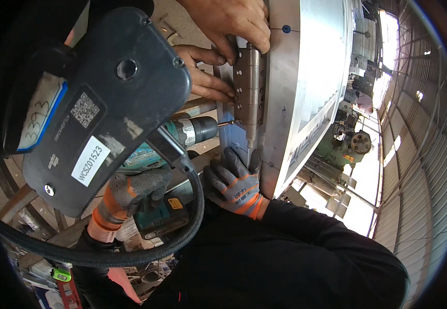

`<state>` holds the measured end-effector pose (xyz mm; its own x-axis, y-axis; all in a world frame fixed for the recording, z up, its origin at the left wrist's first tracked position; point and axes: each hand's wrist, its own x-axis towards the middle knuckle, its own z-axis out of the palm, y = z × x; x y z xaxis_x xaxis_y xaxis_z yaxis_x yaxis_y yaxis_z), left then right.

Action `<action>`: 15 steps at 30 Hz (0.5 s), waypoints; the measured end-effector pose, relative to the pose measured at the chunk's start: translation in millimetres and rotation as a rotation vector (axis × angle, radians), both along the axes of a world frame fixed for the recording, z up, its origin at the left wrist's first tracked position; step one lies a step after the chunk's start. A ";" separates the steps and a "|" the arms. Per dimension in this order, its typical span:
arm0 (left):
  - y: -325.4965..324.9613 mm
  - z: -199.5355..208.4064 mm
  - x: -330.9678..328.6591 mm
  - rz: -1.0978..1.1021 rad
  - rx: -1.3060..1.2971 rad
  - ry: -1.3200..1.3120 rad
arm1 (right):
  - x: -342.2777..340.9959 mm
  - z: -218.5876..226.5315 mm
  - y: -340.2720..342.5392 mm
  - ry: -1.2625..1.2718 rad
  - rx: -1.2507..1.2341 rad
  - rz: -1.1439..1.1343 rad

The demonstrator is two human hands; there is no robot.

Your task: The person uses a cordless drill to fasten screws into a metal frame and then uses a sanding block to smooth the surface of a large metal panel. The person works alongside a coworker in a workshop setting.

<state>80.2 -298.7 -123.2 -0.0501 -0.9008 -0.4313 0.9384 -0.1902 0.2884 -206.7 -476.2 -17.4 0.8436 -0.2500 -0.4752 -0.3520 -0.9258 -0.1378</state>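
Currently, left hand (140, 187) grips one drill (185, 132); two bare hands (233, 21) touch one hinge (253, 92).

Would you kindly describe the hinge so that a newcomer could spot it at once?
Find the broad silvery metal frame beside the bright white panel. Along its left side, with a co-worker's bare hand at the top and the bit of a drill at its left edge, is the hinge. Its brown, hole-dotted plate and long round barrel set it apart from the flat, pale metal beside it.
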 end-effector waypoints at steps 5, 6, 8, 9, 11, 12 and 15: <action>-4.9 8.0 5.9 0.024 -0.057 0.041 | 2.8 1.2 -0.4 0.037 -0.044 0.027; -4.2 8.1 5.7 0.008 -0.009 0.044 | 3.2 1.1 -0.5 0.067 -0.044 0.033; -2.4 3.9 4.1 0.038 -0.040 0.058 | 3.9 1.3 -0.9 0.024 -0.031 0.044; -2.6 -1.3 3.0 0.018 -0.026 0.067 | 4.2 1.7 -0.9 0.018 -0.016 0.037; 0.2 -9.2 -0.7 -0.064 -0.004 0.093 | 4.7 2.7 -0.5 0.002 -0.021 0.041; 3.0 -11.3 -3.0 -0.111 0.060 0.104 | 4.9 3.2 -0.2 0.010 -0.019 0.023; 5.6 -18.3 -6.9 -0.009 -0.029 0.178 | 5.6 4.2 0.4 -0.018 -0.020 0.013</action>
<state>73.3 -293.2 -141.5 -0.1312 -0.9121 -0.3884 0.9735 -0.1925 0.1232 -201.0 -475.9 -13.3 0.8553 -0.2482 -0.4548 -0.3373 -0.9330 -0.1252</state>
